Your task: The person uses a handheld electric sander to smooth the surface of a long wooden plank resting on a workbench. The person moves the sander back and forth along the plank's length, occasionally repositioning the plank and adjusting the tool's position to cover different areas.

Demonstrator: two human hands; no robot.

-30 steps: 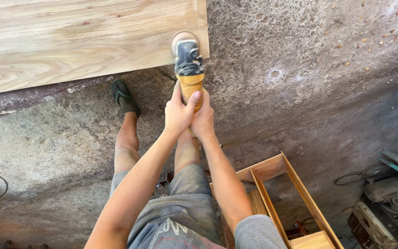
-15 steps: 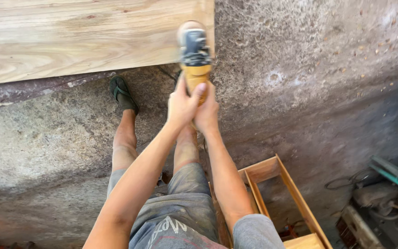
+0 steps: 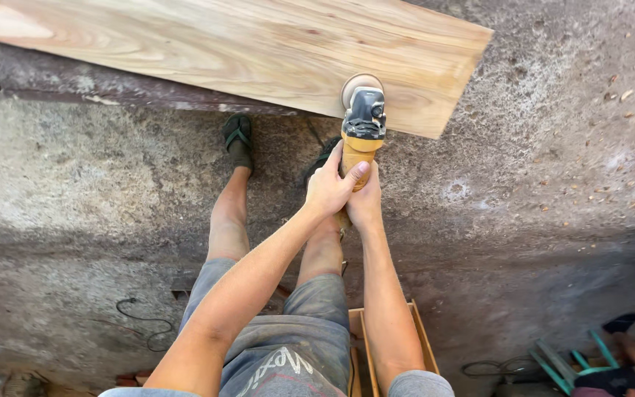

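Near the plank's end, the left hand [image 3: 330, 187] and right hand [image 3: 365, 204] are gripping a yellow-and-black disc sander [image 3: 362, 125] on the pale grained wooden plank [image 3: 244, 44]; keeping the disc flat is probably avoiding gouges.

Woodworking workshop, rough and informal. Evidence: bare concrete floor [image 3: 553, 184] strewn with sawdust and chips; long planed timber board [image 3: 244, 44]; yellow-bodied power sander [image 3: 362, 129] on the board's near edge; wooden frame [image 3: 424, 338]; loose cable [image 3: 141, 323] on floor.
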